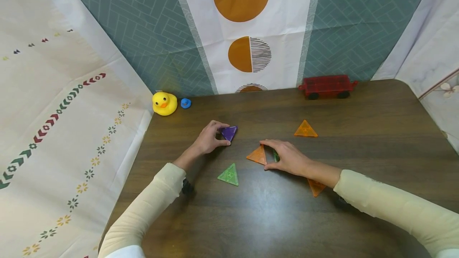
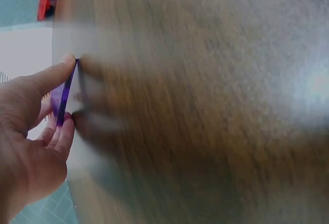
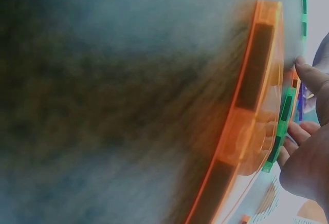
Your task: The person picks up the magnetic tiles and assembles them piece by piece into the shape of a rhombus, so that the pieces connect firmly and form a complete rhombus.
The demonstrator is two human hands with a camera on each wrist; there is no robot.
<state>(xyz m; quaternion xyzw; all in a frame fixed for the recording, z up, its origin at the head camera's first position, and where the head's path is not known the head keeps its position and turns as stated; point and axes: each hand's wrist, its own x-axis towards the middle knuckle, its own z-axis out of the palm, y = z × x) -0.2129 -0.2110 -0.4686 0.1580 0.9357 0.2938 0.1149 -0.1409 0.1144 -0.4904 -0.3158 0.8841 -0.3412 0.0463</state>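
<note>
While both forearms are reaching in over the brown wooden table (image 1: pixel 258 214), the left hand (image 1: pixel 209 138) is pinching a purple triangle (image 1: pixel 228 132), thumb at one corner and fingers at another, the gap between them being spanned by the tile. The right hand (image 1: pixel 287 156) is likewise pinching an orange triangle (image 1: pixel 256 156), thumb and finger gripping at two corners along one edge, its tip pointing toward the left hand's side.

Just behind that held tile, a green tile (image 1: pixel 276 155) is showing through the gap between the right thumb and finger; the hand is covering part of it, so touching or not, cannot tell. A loose green triangle (image 1: pixel 229 175) is lying between the forearms, nearer the wearer than the purple one. A second orange tile (image 1: pixel 316 187) is lying by the right wrist, the forearm partly hiding it from the head view; in the right wrist view it is looming large and close. A third orange tile (image 1: pixel 306 129) is lying farther back, beyond the right hand.

At the back left, a yellow duck (image 1: pixel 165 104) is sitting just beside a small blue duck (image 1: pixel 185 103). At the back right, a red wagon (image 1: pixel 328 86) with dark wheels is standing near the patterned teal-and-white cloth (image 1: pixel 251 31), which is hanging behind the table.
</note>
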